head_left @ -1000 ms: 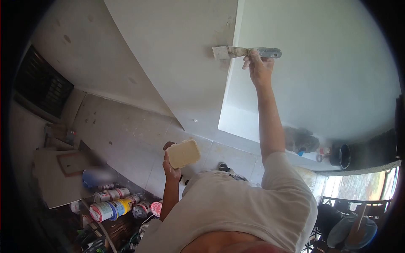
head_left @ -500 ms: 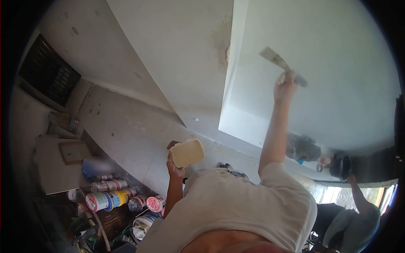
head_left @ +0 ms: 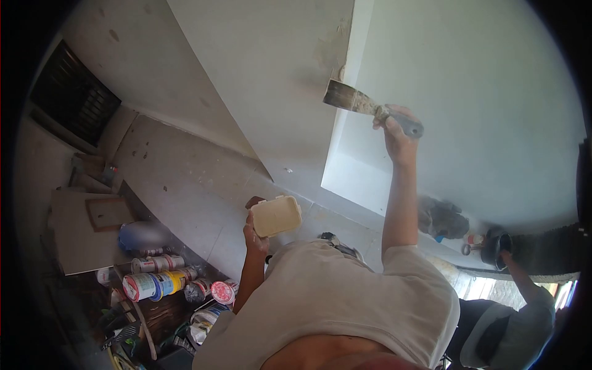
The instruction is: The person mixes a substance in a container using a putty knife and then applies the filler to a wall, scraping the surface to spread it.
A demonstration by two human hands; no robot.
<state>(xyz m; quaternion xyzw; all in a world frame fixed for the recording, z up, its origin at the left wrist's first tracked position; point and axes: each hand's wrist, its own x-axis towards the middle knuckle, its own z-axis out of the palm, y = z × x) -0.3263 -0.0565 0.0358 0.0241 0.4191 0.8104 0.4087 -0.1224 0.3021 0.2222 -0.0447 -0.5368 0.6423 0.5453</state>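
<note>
My right hand (head_left: 399, 132) is raised in front of the wall, wrapped around the grey handle of a putty knife (head_left: 350, 97). Pale filler coats the knife's blade near the handle, and its tip points left, overlapping the wall corner (head_left: 343, 92) in this view. Lower down, my left hand (head_left: 255, 237) grips a cream plastic tub (head_left: 276, 217) by its left side. White smears mark the fingers of that hand. A rough, patched spot (head_left: 330, 58) shows on the wall close to the corner, above the blade.
Paint cans (head_left: 157, 285) and tools lie heaped at the lower left, beside a leaning board (head_left: 77, 237). A dark louvred opening (head_left: 75, 92) is in the far wall. At the right, another person (head_left: 524, 320) reaches into a black bucket (head_left: 495, 246) near a grey cloth (head_left: 443, 217).
My right hand has moved a little left and down, and the putty knife has swung toward the wall corner. The other person's hand has gone further into the bucket.
</note>
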